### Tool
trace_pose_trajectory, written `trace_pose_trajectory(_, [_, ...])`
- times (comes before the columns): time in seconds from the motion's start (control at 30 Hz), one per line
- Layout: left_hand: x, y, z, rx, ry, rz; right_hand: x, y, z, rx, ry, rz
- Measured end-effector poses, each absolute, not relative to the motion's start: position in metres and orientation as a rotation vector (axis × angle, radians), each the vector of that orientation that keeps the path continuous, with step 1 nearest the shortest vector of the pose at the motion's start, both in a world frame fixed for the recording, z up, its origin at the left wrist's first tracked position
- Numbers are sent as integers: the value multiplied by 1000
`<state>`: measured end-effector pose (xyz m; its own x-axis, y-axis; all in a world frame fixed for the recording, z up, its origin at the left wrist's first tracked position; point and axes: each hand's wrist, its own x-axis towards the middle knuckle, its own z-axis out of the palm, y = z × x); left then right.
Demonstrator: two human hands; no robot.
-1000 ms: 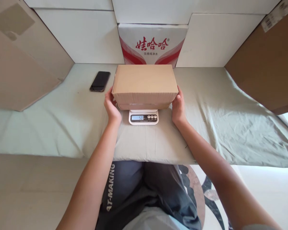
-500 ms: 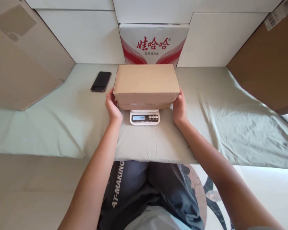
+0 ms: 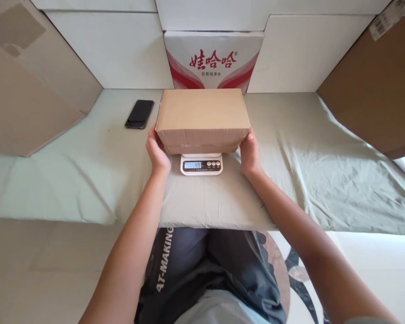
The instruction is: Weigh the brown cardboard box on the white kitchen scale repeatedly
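A brown cardboard box (image 3: 203,110) is over a small white digital scale (image 3: 201,171), hiding the scale's platform. Whether the box rests fully on it I cannot tell. The lit display appears to read 49, with three round buttons to its right. My left hand (image 3: 157,149) grips the box's left side, its fingers partly hidden behind the edge. On the opposite side my right hand (image 3: 250,152) holds the box in the same way, thumb toward the front corner.
A black smartphone (image 3: 139,114) lies left of the box on the green cloth (image 3: 202,202). Behind stands a white carton with red lettering (image 3: 212,58) among white panels. Large cardboard boxes flank the surface, at left (image 3: 37,90) and right (image 3: 374,85).
The whole view has shifted slightly. Both hands stay at the sides of the box, and the display reading looks the same.
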<state>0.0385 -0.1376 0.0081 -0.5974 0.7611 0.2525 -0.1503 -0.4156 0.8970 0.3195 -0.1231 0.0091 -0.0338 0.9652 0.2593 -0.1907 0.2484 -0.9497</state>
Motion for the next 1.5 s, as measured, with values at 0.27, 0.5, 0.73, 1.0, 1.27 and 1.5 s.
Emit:
trace_pose_trajectory(0.27, [40, -137, 10, 882, 1219, 2063, 317, -125, 12, -862, -1237, 1120])
trace_pose_trajectory(0.5, [40, -139, 8, 930, 1204, 2064, 320, -122, 8, -861, -1228, 1126])
trace_pose_trajectory(0.73, [40, -139, 8, 909, 1233, 2037, 318, -126, 11, -853, -1214, 1139])
trace_pose_trajectory(1.0, [37, -136, 4, 894, 1235, 2034, 317, -127, 18, -871, -1208, 1124])
trace_pose_trajectory(1.27, [39, -139, 5, 893, 1249, 2048, 317, -128, 14, -876, -1227, 1138])
trace_pose_trajectory(1.5, [39, -137, 4, 858, 1242, 2073, 317, -128, 15, -871, -1241, 1144])
